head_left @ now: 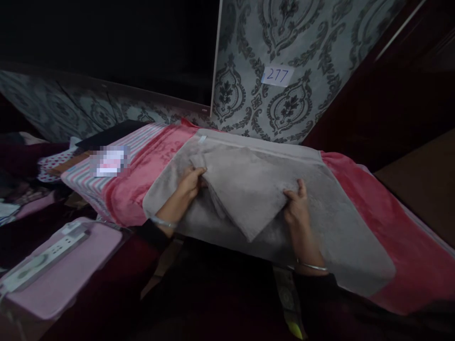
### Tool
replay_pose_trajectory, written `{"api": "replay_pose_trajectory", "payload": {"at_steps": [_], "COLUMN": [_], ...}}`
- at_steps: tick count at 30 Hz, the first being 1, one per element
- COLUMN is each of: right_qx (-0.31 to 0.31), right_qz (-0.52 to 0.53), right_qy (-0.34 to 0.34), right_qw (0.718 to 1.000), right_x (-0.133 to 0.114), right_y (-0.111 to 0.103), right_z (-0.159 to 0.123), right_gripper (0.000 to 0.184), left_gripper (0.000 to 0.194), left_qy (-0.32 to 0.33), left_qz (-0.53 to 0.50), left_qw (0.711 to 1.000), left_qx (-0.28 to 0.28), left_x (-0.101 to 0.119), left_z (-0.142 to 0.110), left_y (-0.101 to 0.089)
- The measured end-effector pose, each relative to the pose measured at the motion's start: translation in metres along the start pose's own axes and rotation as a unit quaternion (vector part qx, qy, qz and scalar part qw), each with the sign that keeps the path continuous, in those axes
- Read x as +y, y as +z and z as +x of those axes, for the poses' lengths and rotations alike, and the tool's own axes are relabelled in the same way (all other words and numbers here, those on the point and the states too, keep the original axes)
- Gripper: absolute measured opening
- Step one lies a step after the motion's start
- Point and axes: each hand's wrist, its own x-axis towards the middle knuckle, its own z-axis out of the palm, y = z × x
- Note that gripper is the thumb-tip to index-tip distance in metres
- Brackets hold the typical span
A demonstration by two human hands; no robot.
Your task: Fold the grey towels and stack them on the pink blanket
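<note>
A folded grey cloth (pixel 249 189) is held tilted, one corner pointing down toward me. My left hand (pixel 190 182) pinches its left corner between thumb and fingers. At the opposite corner, my right hand (pixel 296 206) grips the edge with the thumb and some fingers, while one finger sticks up. Beneath the cloth lies a larger grey plush cloth (pixel 341 232), spread flat with a small pale tag near its far left corner. That larger cloth rests on a red plush blanket (pixel 355 189), which shows at both sides.
A striped cloth (pixel 85 177) covers the surface's left end. At lower left, a white power strip (pixel 46 260) rests on a pink stool-like top (pixel 85 270). Behind are a large dark screen (pixel 106 42) and patterned wallpaper with a paper (pixel 277 76) marked 277. A brown panel (pixel 423 184) stands right.
</note>
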Motion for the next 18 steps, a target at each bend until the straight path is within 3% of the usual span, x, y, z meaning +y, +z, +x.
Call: {"api": "replay_pose_trajectory", "payload": {"at_steps": [2,4,7,12,15,18], "right_qx": [0.013,0.016,-0.013,-0.007,-0.033,-0.065], "right_qz": [0.002,0.0,-0.005,0.032,0.046,0.067], "right_qy": [0.01,0.054,0.094,0.134,0.188,0.222], "right_qw": [1.0,0.998,0.996,0.99,0.98,0.97], "right_x": [0.001,0.007,0.018,0.02,0.018,0.017], "right_y": [-0.022,-0.038,-0.048,-0.041,-0.041,-0.041], "right_z": [0.008,0.008,0.001,-0.003,0.001,0.002], "right_gripper": [0.092,0.083,0.064,0.05,0.032,0.021], "left_gripper": [0.041,0.037,0.044,0.037,0.027,0.034], "left_qy": [-0.025,-0.096,-0.15,-0.168,-0.192,-0.213], "left_qz": [-0.01,-0.005,0.027,0.089,0.131,0.192], "left_qw": [0.997,0.989,0.979,0.972,0.961,0.941], "left_qx": [-0.066,-0.111,-0.133,-0.136,-0.148,-0.18], "left_x": [-0.002,-0.002,0.004,0.018,0.021,0.019], "left_z": [-0.026,-0.045,-0.048,-0.004,0.031,0.059], "left_y": [-0.009,-0.024,-0.046,-0.052,-0.038,-0.019]}}
